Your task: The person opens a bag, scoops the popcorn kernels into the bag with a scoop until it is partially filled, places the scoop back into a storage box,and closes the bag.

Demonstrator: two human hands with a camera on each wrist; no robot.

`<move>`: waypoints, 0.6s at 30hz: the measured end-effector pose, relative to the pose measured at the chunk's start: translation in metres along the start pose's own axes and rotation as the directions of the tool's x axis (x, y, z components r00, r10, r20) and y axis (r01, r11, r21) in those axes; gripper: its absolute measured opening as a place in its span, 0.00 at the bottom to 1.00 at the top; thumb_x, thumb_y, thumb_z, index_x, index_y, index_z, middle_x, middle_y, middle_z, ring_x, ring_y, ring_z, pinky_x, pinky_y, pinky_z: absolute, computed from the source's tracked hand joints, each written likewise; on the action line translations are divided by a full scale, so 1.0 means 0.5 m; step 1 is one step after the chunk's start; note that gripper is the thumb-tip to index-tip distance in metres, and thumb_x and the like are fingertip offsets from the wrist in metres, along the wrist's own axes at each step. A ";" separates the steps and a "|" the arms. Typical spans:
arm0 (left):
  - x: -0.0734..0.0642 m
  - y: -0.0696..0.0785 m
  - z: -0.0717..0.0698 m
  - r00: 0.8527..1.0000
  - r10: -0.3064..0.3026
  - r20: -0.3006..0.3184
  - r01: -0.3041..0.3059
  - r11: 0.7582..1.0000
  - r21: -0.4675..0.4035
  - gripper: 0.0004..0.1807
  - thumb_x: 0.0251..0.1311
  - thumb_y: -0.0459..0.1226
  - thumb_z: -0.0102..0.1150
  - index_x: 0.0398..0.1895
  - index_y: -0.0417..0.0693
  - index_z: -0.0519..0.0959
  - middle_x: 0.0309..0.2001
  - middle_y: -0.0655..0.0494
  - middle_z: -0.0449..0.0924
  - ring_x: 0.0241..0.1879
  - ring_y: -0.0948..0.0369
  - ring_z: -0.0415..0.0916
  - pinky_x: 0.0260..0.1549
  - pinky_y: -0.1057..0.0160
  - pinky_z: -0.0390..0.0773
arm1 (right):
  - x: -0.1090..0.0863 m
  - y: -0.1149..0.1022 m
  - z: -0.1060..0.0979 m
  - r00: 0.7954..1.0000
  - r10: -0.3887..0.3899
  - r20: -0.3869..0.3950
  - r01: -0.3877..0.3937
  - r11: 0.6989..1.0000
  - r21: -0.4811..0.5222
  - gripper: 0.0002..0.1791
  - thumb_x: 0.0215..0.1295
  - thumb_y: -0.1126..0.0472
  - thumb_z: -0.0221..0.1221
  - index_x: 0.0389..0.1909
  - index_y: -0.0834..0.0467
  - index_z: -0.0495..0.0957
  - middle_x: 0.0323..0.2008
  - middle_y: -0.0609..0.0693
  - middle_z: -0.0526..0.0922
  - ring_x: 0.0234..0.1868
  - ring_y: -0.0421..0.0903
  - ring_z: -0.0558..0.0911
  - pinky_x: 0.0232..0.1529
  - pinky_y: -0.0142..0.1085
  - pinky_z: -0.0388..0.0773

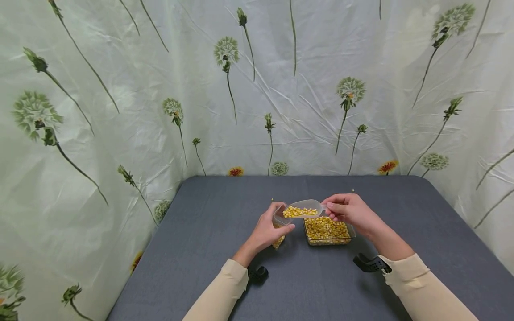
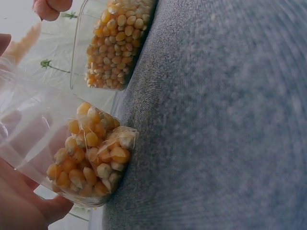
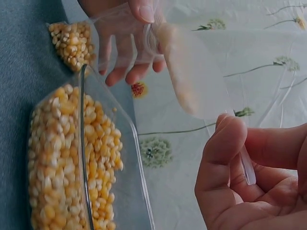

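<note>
Scoop (image 1: 308, 203) w/ corn kernels (image 1: 299, 212), pinched by R hand (image 1: 350, 213), at plastic bag (image 2: 36, 129) gripped by L hand (image 1: 264, 229), short of tabletop (image 1: 192, 249) far edge.

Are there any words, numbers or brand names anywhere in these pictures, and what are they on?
None that I can read.
The clear bag, scoop and clear container show no lettering.
The backdrop shows flowers and stems, no writing.
The black wrist straps are too small to tell if anything is marked on them.
</note>
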State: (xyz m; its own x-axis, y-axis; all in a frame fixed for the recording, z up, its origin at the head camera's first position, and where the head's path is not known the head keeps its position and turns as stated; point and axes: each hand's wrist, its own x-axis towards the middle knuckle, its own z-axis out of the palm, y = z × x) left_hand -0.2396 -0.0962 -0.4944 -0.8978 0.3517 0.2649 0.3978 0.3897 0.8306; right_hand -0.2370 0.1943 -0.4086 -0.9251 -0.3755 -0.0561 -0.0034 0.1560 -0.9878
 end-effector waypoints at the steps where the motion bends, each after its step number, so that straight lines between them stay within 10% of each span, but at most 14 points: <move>1: 0.000 0.000 0.000 1.000 -0.001 -0.002 0.001 1.000 -0.005 0.34 0.62 0.56 0.66 0.67 0.59 0.66 0.64 0.57 0.72 0.61 0.59 0.73 0.56 0.47 0.74 | 0.001 -0.001 0.004 1.000 0.001 -0.006 -0.001 1.000 -0.001 0.17 0.77 0.63 0.55 0.54 0.76 0.75 0.33 0.54 0.82 0.30 0.41 0.79 0.33 0.34 0.81; 18: 0.002 -0.006 -0.002 0.999 0.039 -0.013 -0.040 0.998 -0.055 0.29 0.63 0.52 0.67 0.63 0.64 0.66 0.57 0.60 0.74 0.50 0.61 0.76 0.46 0.56 0.78 | 0.003 -0.020 0.067 0.992 -0.080 -0.100 0.068 0.991 -0.116 0.12 0.76 0.67 0.54 0.49 0.73 0.79 0.35 0.64 0.81 0.30 0.47 0.80 0.34 0.38 0.83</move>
State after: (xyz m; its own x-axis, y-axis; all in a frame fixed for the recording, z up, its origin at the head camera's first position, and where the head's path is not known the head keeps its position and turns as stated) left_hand -0.2420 -0.0978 -0.4964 -0.8839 0.3557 0.3035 0.4221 0.3276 0.8453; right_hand -0.2258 0.1616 -0.4039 -0.9552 -0.2935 0.0380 -0.1105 0.2346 -0.9658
